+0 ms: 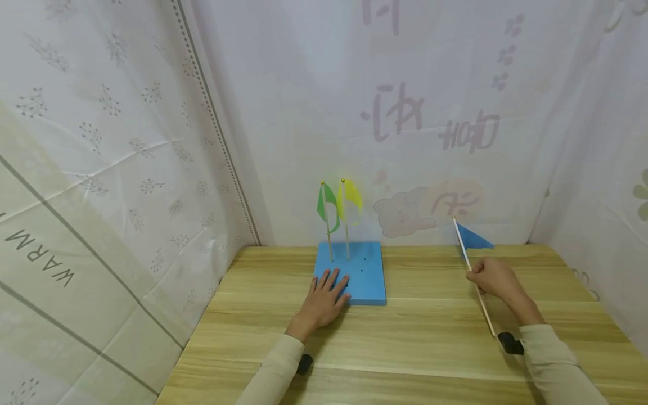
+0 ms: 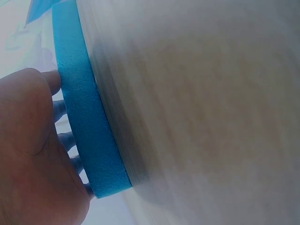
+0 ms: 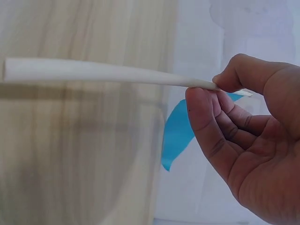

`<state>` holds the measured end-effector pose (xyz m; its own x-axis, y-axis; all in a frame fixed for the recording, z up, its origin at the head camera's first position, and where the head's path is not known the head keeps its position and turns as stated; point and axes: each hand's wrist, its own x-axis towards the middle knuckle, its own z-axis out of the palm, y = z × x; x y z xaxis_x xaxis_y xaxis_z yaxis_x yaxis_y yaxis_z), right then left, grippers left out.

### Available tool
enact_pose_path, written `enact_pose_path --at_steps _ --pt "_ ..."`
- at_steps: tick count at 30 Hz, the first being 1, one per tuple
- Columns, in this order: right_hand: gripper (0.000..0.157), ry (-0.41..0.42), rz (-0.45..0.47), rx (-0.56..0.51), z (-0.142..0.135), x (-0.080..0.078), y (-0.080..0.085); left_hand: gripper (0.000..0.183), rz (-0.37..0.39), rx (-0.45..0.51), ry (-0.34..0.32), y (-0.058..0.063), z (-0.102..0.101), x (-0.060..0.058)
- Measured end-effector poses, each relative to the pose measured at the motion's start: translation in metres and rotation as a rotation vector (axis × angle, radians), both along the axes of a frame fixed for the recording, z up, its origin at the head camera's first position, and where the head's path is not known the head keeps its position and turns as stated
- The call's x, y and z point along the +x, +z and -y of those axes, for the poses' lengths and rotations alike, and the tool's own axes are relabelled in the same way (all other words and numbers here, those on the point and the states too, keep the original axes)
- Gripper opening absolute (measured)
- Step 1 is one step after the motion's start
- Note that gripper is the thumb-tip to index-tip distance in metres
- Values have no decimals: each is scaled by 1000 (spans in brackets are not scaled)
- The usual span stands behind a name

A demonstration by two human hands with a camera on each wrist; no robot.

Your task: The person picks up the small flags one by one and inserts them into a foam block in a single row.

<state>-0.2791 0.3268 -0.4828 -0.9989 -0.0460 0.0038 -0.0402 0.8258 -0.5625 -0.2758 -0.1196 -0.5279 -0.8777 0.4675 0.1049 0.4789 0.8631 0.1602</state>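
A blue foam board point(image 1: 369, 287) with several small holes lies on the wooden table. Two flags stand upright in its far left part, a green flag point(image 1: 322, 207) and a yellow flag point(image 1: 352, 197). My left hand point(image 1: 322, 301) rests on the board's near left corner with fingers spread; the left wrist view shows the fingertips over the top of the board's edge point(image 2: 89, 108). Off to the right, my right hand point(image 1: 498, 279) pinches the pale stick of a blue flag point(image 1: 473, 237) between thumb and forefinger. That stick point(image 3: 93, 70) slants, its bare lower end toward me.
The wooden table point(image 1: 420, 349) reaches back to a printed curtain point(image 1: 314, 112). More curtain point(image 1: 126, 169) hangs along the left side and the right side. A black wrist device point(image 1: 510, 343) sits below the right wrist, another point(image 1: 305, 364) by the left forearm.
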Motion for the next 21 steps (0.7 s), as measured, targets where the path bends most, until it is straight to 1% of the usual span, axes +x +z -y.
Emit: enact_pose_path --at_steps 4,8,11,17,21 --pt "17 9 -11 -16 6 -5 4 55 -1 -14 4 0 0 0" --pt "18 12 -17 -54 13 -9 9 56 6 -16 9 1 0 1" --pt "18 15 -36 -70 19 -11 13 55 6 -9 6 1 0 1" --pt "17 26 -58 -71 33 -16 20 55 8 13 -1 1 0 1" --pt "18 28 -50 -121 45 -20 25 55 21 11 0 2 0 1"
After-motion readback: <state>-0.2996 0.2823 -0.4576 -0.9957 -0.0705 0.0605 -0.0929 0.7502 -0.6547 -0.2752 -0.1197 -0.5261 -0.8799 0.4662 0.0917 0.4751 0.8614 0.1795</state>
